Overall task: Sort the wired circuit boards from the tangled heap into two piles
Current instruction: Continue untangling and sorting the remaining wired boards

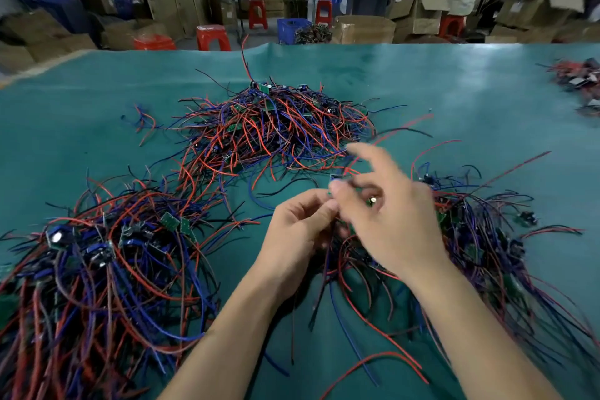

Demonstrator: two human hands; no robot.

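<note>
Two bare forearms reach in from the bottom edge over a teal mat (422, 81). The left hand (298, 230) sits near the middle, fingers curled, thumb and forefinger pinching a small board (337, 183) together with the right hand (386, 221). The right hand is blurred; its thumb meets the left fingertips at the board, its forefinger sticks up and outward, and the other fingers look loosely bent, though how firmly it grips I cannot tell. Red, blue and black wires (334, 273) trail from under both hands toward the camera.

At lower left lies a pile (97, 269) of wired boards, several small green and dark boards resting on top of the red and blue leads. At lower right, partly behind the right wrist, is a second pile (480, 237), its wires fanning toward the right edge. Beyond the hands, in the middle of the mat, sits the heap (276, 127), a dense mound of red, blue and black wire with a few green boards showing near its top. The hands are between the two piles and just in front of the heap.

Far right on the mat is another small cluster (581, 81) of parts. Behind the mat stand red stools (212, 37), cardboard boxes (418, 14) and a blue crate (293, 30), with people at benches further back
</note>
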